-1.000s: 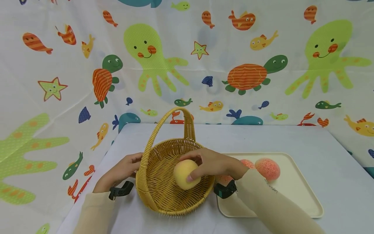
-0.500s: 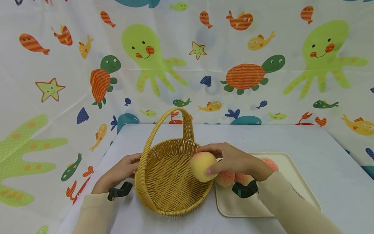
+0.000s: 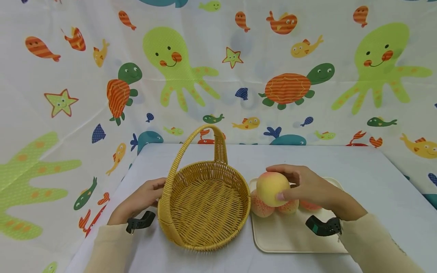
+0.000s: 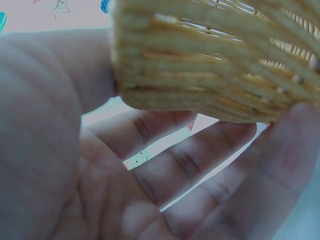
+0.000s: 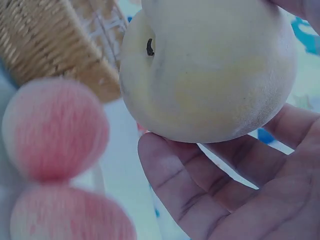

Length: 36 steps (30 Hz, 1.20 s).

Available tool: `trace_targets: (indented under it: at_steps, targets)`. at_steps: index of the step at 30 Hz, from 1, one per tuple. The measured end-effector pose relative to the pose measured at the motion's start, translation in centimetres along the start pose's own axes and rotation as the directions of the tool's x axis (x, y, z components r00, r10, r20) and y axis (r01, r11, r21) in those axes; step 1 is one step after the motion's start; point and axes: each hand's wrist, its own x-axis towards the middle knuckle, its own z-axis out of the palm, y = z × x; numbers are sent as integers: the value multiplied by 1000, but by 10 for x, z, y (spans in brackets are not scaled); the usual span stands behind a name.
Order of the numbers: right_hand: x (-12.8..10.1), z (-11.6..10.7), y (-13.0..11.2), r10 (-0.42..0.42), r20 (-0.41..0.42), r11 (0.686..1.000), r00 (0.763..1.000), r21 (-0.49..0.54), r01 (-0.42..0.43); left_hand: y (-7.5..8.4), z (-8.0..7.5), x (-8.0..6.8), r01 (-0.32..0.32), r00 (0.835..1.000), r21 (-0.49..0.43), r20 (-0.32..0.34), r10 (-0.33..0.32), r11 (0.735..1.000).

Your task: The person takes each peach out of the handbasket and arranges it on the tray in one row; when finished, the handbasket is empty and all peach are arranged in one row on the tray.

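Note:
A yellow peach with a reddish blush is in my right hand, gripped between thumb and fingers above the left part of the cream tray. Its dark stem shows in the right wrist view. Just left of the tray stands a round wicker basket with a tall arched handle, nothing inside it. My left hand holds the basket's left side by the handle's base. In the left wrist view its fingers reach to the lower edge of the woven wall, the thumb partly hidden behind the wicker.
Pinkish speckled peaches lie on the tray beneath the right hand, one near the tray's left rim and another beside it, with a third partly covered. A sea-animal curtain hangs behind the white table.
My right hand has carried the yellow peach from over the basket rightward to above the tray. The left hand and the basket have stayed in place.

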Motion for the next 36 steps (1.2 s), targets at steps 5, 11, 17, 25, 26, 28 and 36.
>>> trace_targets:
  at_steps: [5,11,17,25,26,28,36]
  targets:
    - [-21,-15,10,39,-53,999,998,-16,-40,3,0,1,-5,1000,6,5,5,1000]
    - [-39,-28,25,38,-115,999,993,-29,-42,2,-1,1,-4,1000,7,7,4,1000]
    - [-53,-41,38,38,-201,994,979,-96,-59,1,-1,1,0,1000,6,3,0,1000]
    - [-66,-60,52,62,-266,989,962,-113,-95,1,-1,-1,7,1000,4,-9,-7,1000]
    - [-68,-62,54,64,-271,988,961,-117,-99,1,-1,-1,8,1000,5,-10,-8,1000]
    - [-72,-67,57,71,-280,986,957,-128,-110,2,-1,-1,10,1000,4,-12,-10,1000]
    - [-84,-83,76,77,-310,986,948,-115,-118,2,0,1,10,1000,3,-12,-10,1000]
